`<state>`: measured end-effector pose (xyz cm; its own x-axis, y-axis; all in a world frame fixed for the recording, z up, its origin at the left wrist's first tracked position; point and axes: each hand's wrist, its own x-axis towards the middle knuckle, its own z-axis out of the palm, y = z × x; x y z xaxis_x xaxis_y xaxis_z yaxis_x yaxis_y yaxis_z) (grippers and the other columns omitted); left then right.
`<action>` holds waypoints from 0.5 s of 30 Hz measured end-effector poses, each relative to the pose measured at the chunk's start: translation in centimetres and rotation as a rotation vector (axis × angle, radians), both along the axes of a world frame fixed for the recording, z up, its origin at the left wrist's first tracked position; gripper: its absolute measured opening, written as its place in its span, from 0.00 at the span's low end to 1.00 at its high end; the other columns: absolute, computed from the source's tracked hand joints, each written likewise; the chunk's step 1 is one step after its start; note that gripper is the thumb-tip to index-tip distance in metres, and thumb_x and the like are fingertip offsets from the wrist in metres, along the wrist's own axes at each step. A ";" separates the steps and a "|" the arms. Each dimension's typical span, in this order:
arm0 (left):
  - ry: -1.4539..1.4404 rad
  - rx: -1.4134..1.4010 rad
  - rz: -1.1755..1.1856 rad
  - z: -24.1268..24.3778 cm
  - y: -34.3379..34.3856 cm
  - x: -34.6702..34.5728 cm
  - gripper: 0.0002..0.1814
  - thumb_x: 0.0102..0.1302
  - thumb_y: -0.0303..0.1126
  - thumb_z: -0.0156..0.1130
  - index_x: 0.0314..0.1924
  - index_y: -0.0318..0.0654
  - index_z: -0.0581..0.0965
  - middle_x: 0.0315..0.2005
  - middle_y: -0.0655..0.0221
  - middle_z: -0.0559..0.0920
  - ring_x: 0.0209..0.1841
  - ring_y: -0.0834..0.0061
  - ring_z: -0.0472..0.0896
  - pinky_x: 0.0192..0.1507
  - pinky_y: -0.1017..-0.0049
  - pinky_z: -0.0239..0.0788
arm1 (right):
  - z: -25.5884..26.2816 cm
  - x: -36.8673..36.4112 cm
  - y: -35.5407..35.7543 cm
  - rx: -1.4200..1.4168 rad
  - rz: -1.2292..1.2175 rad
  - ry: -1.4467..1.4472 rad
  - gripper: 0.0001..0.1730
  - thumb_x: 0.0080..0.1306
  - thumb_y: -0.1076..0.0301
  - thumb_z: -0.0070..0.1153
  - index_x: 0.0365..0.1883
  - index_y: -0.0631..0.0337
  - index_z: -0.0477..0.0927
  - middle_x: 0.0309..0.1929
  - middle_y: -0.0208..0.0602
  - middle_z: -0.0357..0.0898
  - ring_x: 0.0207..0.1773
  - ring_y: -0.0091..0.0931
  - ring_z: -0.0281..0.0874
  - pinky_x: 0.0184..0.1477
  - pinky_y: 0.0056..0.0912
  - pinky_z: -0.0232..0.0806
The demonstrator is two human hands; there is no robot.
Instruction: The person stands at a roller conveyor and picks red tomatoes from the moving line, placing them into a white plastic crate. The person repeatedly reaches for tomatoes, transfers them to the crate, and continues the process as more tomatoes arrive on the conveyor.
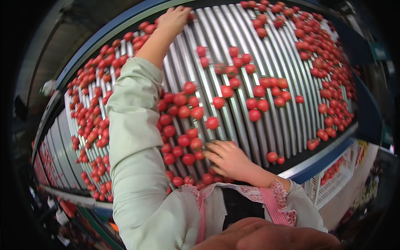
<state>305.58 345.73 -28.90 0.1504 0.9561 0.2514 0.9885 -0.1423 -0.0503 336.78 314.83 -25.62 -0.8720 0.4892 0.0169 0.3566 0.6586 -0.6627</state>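
Red tomatoes (212, 122) lie in loose groups on the metal rollers of a roller conveyor (290, 125). My left hand (175, 20) reaches to the far edge of the rollers, beside tomatoes there; blur and its angle hide what its fingers hold, if anything. Near the closer edge, my right hand (229, 158) is palm down with its fingers somewhat apart, pointing left at a dense cluster of tomatoes (188, 159). Its fingertips are beside or touching one of them. A bit of red shows just behind this hand. My left sleeve covers part of the rollers and tomatoes.
Many tomatoes (336, 75) crowd the right end of the rollers, and more (90, 125) spread on the left. A blue side rail (322, 162) runs along the near edge. Below it at right stands a white plastic crate (340, 182) with tomatoes inside. A dark rail borders the far side.
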 end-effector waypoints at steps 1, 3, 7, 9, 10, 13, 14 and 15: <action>0.033 -0.056 0.016 -0.8 0.6 0.0 0.17 0.64 0.31 0.51 0.53 0.49 0.73 0.49 0.65 0.77 0.52 0.59 0.77 0.50 0.62 0.73 | 0.0 0.1 0.1 -0.002 0.011 0.026 0.30 0.49 0.65 0.63 0.53 0.58 0.73 0.56 0.41 0.71 0.60 0.38 0.68 0.59 0.42 0.62; -0.016 -0.126 0.146 -1.0 0.9 0.3 0.17 0.63 0.32 0.52 0.54 0.49 0.73 0.51 0.64 0.76 0.53 0.56 0.76 0.51 0.60 0.73 | 0.1 0.5 0.1 -0.003 0.008 0.066 0.29 0.50 0.65 0.63 0.52 0.58 0.74 0.55 0.40 0.71 0.60 0.37 0.68 0.59 0.42 0.62; 0.010 -0.231 0.161 0.7 -0.1 2.4 0.23 0.56 0.37 0.62 0.53 0.47 0.71 0.52 0.62 0.74 0.52 0.53 0.77 0.51 0.60 0.73 | -0.1 1.4 0.3 -0.026 -0.026 0.145 0.27 0.51 0.65 0.62 0.51 0.58 0.74 0.53 0.39 0.72 0.58 0.36 0.69 0.59 0.42 0.62; -0.031 -0.199 0.128 0.7 -1.7 3.3 0.24 0.55 0.39 0.63 0.52 0.45 0.69 0.53 0.61 0.74 0.50 0.53 0.78 0.49 0.59 0.73 | -0.1 1.8 0.5 -0.020 -0.038 0.176 0.26 0.52 0.65 0.62 0.51 0.58 0.74 0.53 0.39 0.72 0.57 0.36 0.69 0.58 0.41 0.63; -0.120 -0.145 0.126 0.6 -2.7 4.2 0.24 0.55 0.40 0.63 0.50 0.43 0.68 0.51 0.59 0.75 0.47 0.53 0.79 0.46 0.57 0.73 | -0.1 2.1 0.5 -0.015 -0.051 0.184 0.25 0.52 0.66 0.62 0.50 0.58 0.74 0.53 0.39 0.72 0.57 0.36 0.70 0.58 0.40 0.63; -0.384 -0.111 0.223 0.2 -6.9 5.4 0.25 0.58 0.42 0.60 0.53 0.43 0.66 0.44 0.51 0.80 0.44 0.47 0.79 0.44 0.57 0.71 | 0.5 2.4 0.8 0.015 -0.077 0.234 0.23 0.52 0.66 0.62 0.47 0.59 0.75 0.49 0.37 0.73 0.55 0.34 0.71 0.57 0.39 0.65; -0.504 -0.052 0.223 0.3 -8.4 6.1 0.27 0.59 0.43 0.60 0.56 0.43 0.66 0.42 0.48 0.81 0.43 0.47 0.80 0.44 0.57 0.70 | 0.4 2.6 0.9 0.005 -0.074 0.249 0.23 0.52 0.66 0.62 0.47 0.59 0.76 0.49 0.37 0.73 0.54 0.34 0.72 0.56 0.39 0.65; -0.665 -0.054 0.258 0.8 -10.0 6.8 0.28 0.60 0.43 0.61 0.57 0.44 0.66 0.41 0.48 0.81 0.42 0.48 0.80 0.45 0.59 0.71 | 0.3 2.9 1.0 -0.003 -0.069 0.269 0.22 0.52 0.66 0.62 0.46 0.59 0.76 0.49 0.37 0.73 0.54 0.34 0.72 0.56 0.39 0.66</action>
<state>312.37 335.75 -28.12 -0.2511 0.9542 0.1627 0.8098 0.1150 0.5754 339.66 315.79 -25.37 -0.8011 0.5478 0.2412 0.2118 0.6364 -0.7417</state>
